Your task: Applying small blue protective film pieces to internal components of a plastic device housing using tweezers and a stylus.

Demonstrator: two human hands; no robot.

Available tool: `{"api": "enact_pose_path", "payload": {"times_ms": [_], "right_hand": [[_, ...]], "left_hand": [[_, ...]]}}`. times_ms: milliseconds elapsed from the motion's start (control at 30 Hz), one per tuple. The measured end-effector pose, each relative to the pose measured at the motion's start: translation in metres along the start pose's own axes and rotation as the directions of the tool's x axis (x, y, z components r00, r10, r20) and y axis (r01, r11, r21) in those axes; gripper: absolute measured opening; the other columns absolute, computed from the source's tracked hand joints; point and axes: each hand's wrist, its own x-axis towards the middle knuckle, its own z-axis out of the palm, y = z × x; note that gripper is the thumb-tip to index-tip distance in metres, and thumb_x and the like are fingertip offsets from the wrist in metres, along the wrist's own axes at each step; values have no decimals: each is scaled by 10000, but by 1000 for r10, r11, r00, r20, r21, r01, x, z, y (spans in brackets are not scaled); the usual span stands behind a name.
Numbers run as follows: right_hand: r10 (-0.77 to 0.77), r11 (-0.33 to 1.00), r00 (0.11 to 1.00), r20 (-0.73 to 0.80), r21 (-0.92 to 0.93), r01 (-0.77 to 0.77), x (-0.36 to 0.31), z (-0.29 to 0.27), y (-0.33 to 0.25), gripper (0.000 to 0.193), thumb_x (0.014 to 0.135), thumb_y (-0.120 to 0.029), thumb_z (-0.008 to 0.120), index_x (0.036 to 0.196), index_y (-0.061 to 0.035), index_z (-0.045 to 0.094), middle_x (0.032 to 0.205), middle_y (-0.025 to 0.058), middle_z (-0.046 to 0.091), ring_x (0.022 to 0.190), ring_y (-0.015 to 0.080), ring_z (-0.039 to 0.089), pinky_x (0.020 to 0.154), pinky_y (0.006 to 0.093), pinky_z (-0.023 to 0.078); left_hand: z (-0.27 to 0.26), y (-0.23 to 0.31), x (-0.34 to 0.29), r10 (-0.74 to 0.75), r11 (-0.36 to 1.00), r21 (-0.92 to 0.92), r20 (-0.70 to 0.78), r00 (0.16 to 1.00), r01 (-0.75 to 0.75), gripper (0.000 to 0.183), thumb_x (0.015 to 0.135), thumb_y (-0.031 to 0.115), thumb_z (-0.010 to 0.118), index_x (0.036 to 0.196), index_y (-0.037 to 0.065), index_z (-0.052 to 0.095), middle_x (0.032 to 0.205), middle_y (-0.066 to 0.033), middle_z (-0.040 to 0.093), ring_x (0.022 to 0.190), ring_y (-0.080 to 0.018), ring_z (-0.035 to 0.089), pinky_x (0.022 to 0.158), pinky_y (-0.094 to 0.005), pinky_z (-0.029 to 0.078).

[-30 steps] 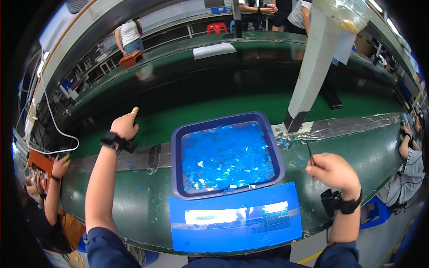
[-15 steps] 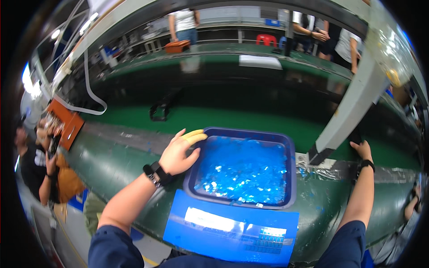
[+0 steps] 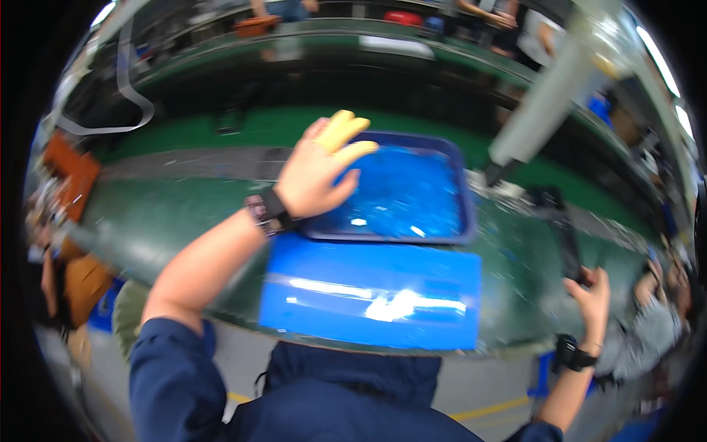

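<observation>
Nearest, the person's navy clothing (image 3: pixel 346 405) fills six o'clock. Just beyond lies a blue board (image 3: pixel 372 295), its long axis running from nine to three o'clock, with glare across its face.

The right hand (image 3: pixel 593 298) is out at four o'clock from the board's middle. Thumb and fingers appear closed around the near end of a long dark object (image 3: pixel 565 236), though blur hides the exact contact. From that grip the object's long axis points toward eleven o'clock, so most of its length lies beyond the hand. Whether its far end rests on the green bench (image 3: pixel 515 295) cannot be told.

Past the board's far edge sits a dark blue tray (image 3: pixel 468 221) of shiny blue pieces (image 3: pixel 412 191), at ten o'clock from the right hand. The left hand (image 3: pixel 313 177), much nearer to the tray, is over its nine-o'clock side, fingers spread with no object visible in them; yellow covers (image 3: pixel 345 131) show on some fingers. Whether it touches the rim is unclear.

Farther out, a pale post (image 3: pixel 545 103) slants at one o'clock from the tray, and a white sheet (image 3: pixel 398 48) lies at twelve across the dark belt.
</observation>
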Motion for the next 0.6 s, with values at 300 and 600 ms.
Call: {"api": "enact_pose_path", "payload": {"times_ms": [300, 600], "right_hand": [[-313, 939, 912, 264, -59, 340, -84, 47, -159, 553, 509, -296, 757, 859, 12, 459, 726, 88, 502, 717, 216, 536, 696, 289, 426], [-531, 778, 845, -61, 359, 515, -92, 77, -147, 171, 820, -184, 463, 736, -35, 469, 950, 103, 524, 858, 231, 442, 788, 322, 328]], "left_hand": [[-40, 114, 29, 274, 961, 23, 38, 961, -275, 429, 613, 56, 555, 1039, 98, 524, 1161, -95, 458, 1141, -266, 371, 980, -403, 216], [-86, 57, -52, -464, 667, -660, -5, 886, 346, 219, 719, -36, 492, 927, 11, 541, 917, -104, 579, 857, -212, 568, 730, -295, 457]]}}
